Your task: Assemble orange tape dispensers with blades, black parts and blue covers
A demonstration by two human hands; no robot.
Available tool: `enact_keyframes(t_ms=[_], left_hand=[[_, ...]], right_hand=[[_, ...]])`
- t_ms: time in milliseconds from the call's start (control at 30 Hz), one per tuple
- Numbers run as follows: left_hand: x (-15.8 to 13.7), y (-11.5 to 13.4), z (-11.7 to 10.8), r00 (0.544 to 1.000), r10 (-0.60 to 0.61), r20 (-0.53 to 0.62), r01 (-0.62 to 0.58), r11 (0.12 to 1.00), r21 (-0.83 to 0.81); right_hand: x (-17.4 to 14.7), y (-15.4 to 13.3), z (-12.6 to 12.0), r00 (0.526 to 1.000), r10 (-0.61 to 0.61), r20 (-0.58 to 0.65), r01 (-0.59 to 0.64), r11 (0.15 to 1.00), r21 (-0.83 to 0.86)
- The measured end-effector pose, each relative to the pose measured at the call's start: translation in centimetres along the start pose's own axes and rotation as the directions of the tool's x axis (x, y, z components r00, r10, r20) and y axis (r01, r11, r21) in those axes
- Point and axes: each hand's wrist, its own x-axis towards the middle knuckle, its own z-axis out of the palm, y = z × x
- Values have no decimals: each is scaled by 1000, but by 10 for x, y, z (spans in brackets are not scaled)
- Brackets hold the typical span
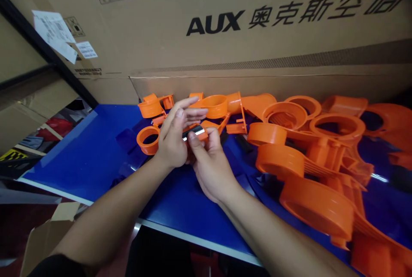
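My right hand point(210, 163) grips an orange tape dispenser, its thumb on a black strip beside a white or silver toothed edge point(200, 130). Beside it, my left hand point(176, 137) has its fingers stretched out and thumb raised, with the palm turned toward the dispenser. Whether the palm touches the dispenser I cannot tell. Much of the held dispenser is hidden by my hands. Just left of my left hand lies an orange ring point(148, 140) of another dispenser. Behind my fingers are more orange rings point(215, 106).
Several orange tape dispensers point(317, 206) are heaped along the right of the blue table point(80, 148). A large cardboard box point(144, 36) stands along the back. Dark blue plastic film point(130, 141) lies near the hands. An open carton point(48, 234) is below at left.
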Motion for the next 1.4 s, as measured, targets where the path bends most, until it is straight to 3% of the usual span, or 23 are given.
enact_keyframes(t_ms=[233,400,500,600,700,833,1000,1133,1300,1400], left_hand=[[2,2,-3,999,2,50,-2,1000,6],[5,2,-11,992,28,125,-22,999,-48],[3,1,-16,996,85,34,-83,995,-55],[-4,-1,-20,973,206,-104,-200,977,68],[-10,-2,-25,927,360,-103,-319,904,284],[-14,1,-29,859,506,74,-465,712,526],[-16,7,-22,769,600,223,-571,485,662],[-18,4,-15,748,598,287,-604,434,669],[-20,-2,-12,682,659,317,-671,391,630],[-21,-3,-11,675,667,314,-668,373,644]], right_hand=[[-1,2,2,1000,-6,-28,6,1000,13],[-1,-8,8,994,64,-88,-54,992,113],[1,-13,8,990,81,-113,-69,992,103],[3,-15,5,990,75,-118,-65,994,90],[3,-16,3,993,59,-101,-50,995,88],[5,-20,2,995,34,-95,-22,992,123],[8,-29,-1,990,20,-138,3,987,164],[11,-33,-3,979,-6,-204,37,988,150],[15,-34,-6,970,-35,-241,68,989,128],[17,-33,-8,966,-30,-255,54,995,86]])
